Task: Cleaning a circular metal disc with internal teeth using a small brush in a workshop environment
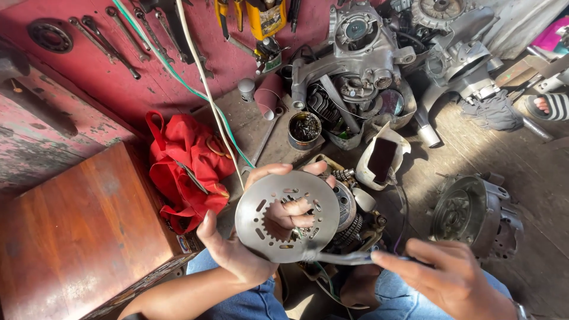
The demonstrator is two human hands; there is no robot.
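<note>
A round grey metal plate, with a toothed centre hole and slots around it, is held upright at the middle of the view by the left hand; the thumb is pressed on its lower left edge and the fingers are seen through the centre hole, closed against the far face. The right hand is closed on a thin dark tool, whose blurred tip is laid against the lower rim of the plate. Just behind the plate an opened engine part with springs and a ribbed hub is seen on the floor.

A red cloth bag is set to the left of the plate, beside a brown wooden box. Near the bag's lower edge a small printed label in blue and white is partly hidden. A round tin holding dark grease is placed above the plate, with a small grey cylinder and a roll of reddish abrasive paper near it. Spanners are hung on the red wall, and a yellow tool is seen at the top edge. Grey engine casings are piled at upper right, and another round casing lies at right
</note>
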